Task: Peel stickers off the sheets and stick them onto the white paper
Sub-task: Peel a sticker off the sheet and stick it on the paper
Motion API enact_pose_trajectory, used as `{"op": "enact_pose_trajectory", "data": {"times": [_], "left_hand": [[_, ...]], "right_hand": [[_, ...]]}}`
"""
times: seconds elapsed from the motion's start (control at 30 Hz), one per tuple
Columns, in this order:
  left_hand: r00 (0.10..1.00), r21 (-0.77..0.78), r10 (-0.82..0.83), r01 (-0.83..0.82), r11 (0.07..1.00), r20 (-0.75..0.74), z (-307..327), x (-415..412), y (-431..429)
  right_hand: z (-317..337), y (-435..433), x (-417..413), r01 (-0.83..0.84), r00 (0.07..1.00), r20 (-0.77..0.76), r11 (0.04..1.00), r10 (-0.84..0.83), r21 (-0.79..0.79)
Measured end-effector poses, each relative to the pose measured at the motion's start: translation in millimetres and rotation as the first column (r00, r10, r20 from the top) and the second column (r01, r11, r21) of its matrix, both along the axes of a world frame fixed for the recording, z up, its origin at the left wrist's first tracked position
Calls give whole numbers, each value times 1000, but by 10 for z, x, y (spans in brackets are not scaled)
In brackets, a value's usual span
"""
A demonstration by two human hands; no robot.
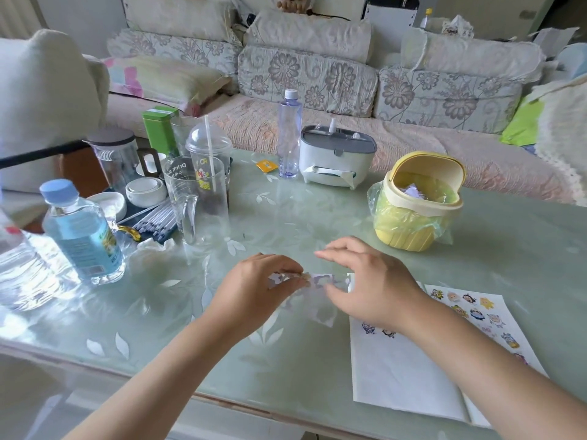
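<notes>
Your left hand (257, 287) is pinching the top edge of a picked-over sticker sheet (320, 308), low over the table (286, 360) right in front of you. Your right hand (371, 287) hovers over the sheet's right end, fingers loose and spread, thumb down by it. The white paper (400, 373) lies just right with two stickers on it, overlapping a fuller sheet (476, 309). A yellow bin (409, 233) stands behind.
</notes>
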State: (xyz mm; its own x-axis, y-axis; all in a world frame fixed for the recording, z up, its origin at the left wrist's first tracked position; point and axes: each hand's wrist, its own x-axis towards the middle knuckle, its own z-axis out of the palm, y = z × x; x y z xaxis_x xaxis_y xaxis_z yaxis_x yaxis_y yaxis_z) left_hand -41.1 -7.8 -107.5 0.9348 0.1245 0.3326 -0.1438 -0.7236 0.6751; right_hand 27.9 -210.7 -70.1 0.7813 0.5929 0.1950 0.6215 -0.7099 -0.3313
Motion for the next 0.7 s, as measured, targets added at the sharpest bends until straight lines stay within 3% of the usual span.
{"op": "enact_pose_trajectory", "data": {"times": [0.07, 0.27, 0.37, 0.47, 0.53, 0.57, 0.63, 0.7], "left_hand": [[1000, -3, -20, 20, 1000, 8, 33, -11, -41], [996, -15, -32, 33, 999, 88, 49, 1, -206], [959, 118, 105, -140, 983, 263, 22, 15, -241], [853, 83, 288, -357, 930, 435, 87, -22, -326], [874, -119, 389, -370, 921, 292, 148, -79, -426], [915, -291, 391, -350, 890, 95, 185, -96, -473], [948, -622, 171, -306, 720, -268, 223, -90, -521], [940, -770, -61, -238, 592, -337, 204, -73, -550]], "right_hand": [[65, -26, -42, -33, 999, 29, 997, 31, 67], [31, -59, -35, -9, 993, -116, 976, 35, 218], [27, -89, 2, 29, 991, -136, 957, 12, 290], [34, -111, 11, 66, 994, -104, 931, -30, 359], [36, -112, 11, 85, 995, -80, 915, -58, 395], [38, -107, 12, 95, 995, -73, 907, -71, 411], [40, -89, 16, 111, 994, -68, 899, -91, 424], [18, -75, 13, 118, 993, -73, 902, -96, 416]]}}
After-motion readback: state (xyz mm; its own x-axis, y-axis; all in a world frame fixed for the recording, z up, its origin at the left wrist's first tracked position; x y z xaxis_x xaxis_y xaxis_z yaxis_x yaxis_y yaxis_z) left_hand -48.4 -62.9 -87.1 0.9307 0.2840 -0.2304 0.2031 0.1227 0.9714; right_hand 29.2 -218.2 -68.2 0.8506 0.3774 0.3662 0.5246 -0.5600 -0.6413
